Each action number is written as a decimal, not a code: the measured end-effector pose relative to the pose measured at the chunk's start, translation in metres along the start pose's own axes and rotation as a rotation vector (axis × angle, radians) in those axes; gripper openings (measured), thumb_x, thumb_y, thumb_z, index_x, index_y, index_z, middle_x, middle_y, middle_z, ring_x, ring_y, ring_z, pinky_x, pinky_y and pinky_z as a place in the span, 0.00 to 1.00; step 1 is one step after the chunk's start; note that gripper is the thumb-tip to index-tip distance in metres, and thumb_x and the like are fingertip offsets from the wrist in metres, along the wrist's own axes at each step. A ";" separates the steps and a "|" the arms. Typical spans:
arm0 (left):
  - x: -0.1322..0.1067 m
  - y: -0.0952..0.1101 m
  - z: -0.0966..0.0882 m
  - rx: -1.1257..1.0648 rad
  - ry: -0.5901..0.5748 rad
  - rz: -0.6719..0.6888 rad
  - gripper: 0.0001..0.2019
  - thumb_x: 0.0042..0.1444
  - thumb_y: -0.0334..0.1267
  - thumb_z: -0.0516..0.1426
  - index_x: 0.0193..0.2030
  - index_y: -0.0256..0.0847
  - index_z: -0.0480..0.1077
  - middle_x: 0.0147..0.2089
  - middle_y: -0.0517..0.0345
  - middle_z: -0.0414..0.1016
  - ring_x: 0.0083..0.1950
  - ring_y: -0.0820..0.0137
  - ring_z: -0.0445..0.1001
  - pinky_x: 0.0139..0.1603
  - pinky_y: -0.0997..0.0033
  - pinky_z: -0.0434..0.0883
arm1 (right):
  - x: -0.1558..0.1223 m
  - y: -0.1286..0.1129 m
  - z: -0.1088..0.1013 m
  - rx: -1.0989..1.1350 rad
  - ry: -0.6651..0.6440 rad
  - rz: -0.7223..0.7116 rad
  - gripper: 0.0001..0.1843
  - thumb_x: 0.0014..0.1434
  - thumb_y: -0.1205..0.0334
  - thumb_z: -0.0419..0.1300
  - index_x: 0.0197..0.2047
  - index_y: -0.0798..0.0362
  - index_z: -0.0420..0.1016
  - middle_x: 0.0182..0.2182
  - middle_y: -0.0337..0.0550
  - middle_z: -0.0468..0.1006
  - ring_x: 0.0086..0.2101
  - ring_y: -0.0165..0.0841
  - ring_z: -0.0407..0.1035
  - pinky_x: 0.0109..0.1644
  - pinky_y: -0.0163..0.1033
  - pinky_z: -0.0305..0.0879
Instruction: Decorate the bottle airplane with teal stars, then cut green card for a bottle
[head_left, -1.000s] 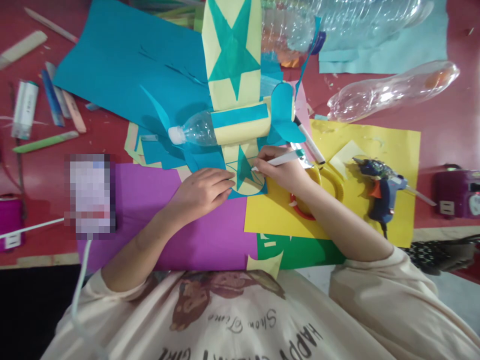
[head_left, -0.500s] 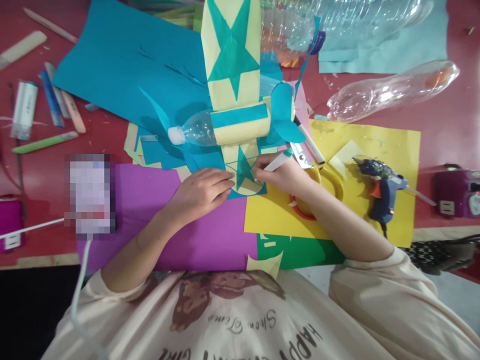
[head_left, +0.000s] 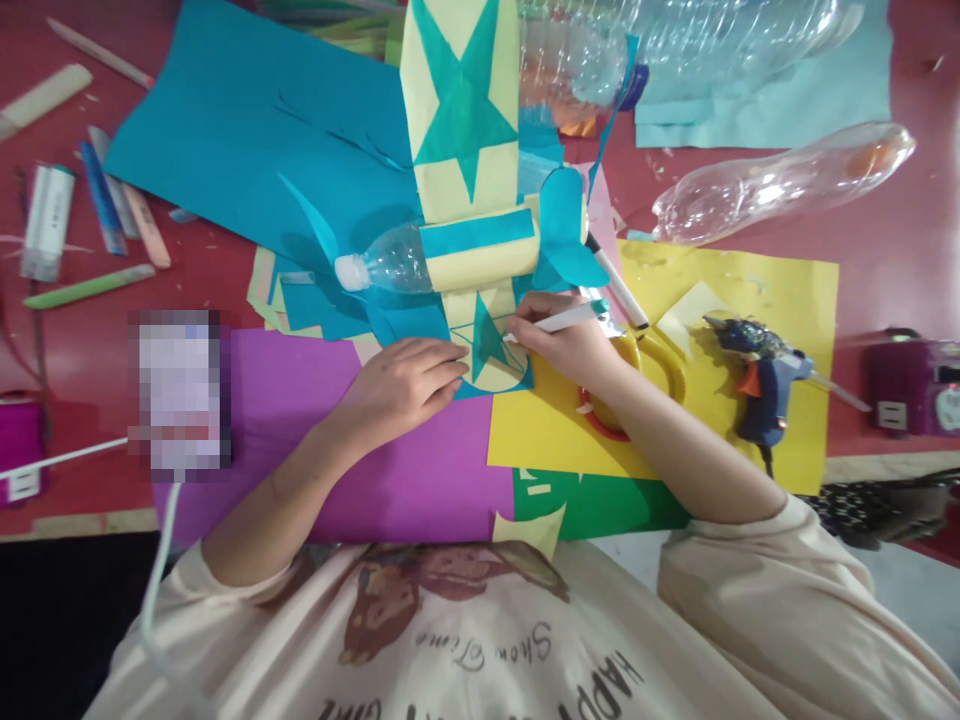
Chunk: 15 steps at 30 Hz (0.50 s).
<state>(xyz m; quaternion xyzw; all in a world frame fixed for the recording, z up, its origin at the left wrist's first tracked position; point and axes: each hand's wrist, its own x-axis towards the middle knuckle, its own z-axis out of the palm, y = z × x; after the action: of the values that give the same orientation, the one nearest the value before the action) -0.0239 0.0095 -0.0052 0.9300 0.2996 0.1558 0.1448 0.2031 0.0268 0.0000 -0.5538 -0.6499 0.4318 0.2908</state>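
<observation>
Right hand [head_left: 559, 335] pinched on white marker [head_left: 566, 318], fingers closed round it near the tip, tip at right side of green star [head_left: 487, 345] on near wing [head_left: 459, 308]; star partly filled, right part outline only. Left hand [head_left: 405, 380] grips nothing, palm down, fingers close together, fingertips on near wing's left edge. Wing sticks out toward the person from paper-wrapped bottle [head_left: 390, 262], which lies on its side mid-table, white cap left, blue tail [head_left: 564, 215] right. Scissors [head_left: 637, 350] partly behind right forearm, glue gun [head_left: 772, 395] farther right on yellow paper [head_left: 547, 435], purple paper [head_left: 420, 480] under left forearm
</observation>
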 end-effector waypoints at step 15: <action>0.000 0.000 0.001 -0.001 0.014 0.005 0.14 0.69 0.34 0.49 0.45 0.38 0.77 0.50 0.49 0.81 0.52 0.63 0.79 0.52 0.61 0.76 | -0.002 0.001 -0.001 -0.087 -0.123 0.015 0.14 0.49 0.66 0.55 0.17 0.51 0.53 0.16 0.32 0.56 0.22 0.25 0.50 0.27 0.36 0.45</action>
<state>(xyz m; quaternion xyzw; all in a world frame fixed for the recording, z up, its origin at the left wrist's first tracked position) -0.0239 0.0093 -0.0065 0.9297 0.2981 0.1629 0.1426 0.2054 0.0252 -0.0004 -0.5432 -0.6806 0.4383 0.2227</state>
